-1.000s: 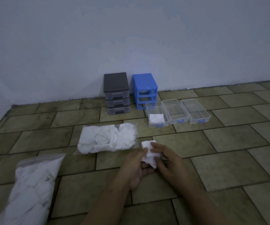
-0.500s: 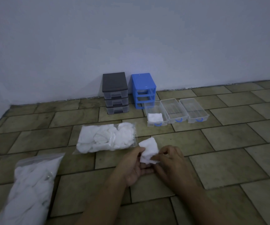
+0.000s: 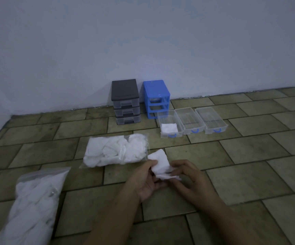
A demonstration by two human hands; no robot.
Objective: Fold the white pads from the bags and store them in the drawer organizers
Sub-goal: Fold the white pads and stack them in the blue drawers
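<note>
Both hands met over the tiled floor (image 3: pixel 231 156) at the lower centre, sharing one white pad (image 3: pixel 160 164). The left hand (image 3: pixel 145 181) lay palm up beneath it, thumb pressed on the pad's left edge; the right hand (image 3: pixel 187 177) pinched the pad's lower right edge with curled fingers. The pad was partly folded, its upper corner standing free at 12 o'clock from the hands. A clear bag (image 3: pixel 115 151) of pads lay on the floor at 10 o'clock from the hands, its mouth just beside the held pad. A second bag (image 3: pixel 31 207), also filled with white material, lay at 8 o'clock, well apart. At 12 o'clock, against the wall (image 3: pixel 143 41), stood a grey organizer (image 3: pixel 126 101) with its three drawers in place and, beside it, a blue organizer (image 3: pixel 156 98) with empty slots. Three clear drawers (image 3: pixel 192 122) sat side by side on the floor at 1 o'clock; the leftmost held a folded pad (image 3: pixel 168 128).
</note>
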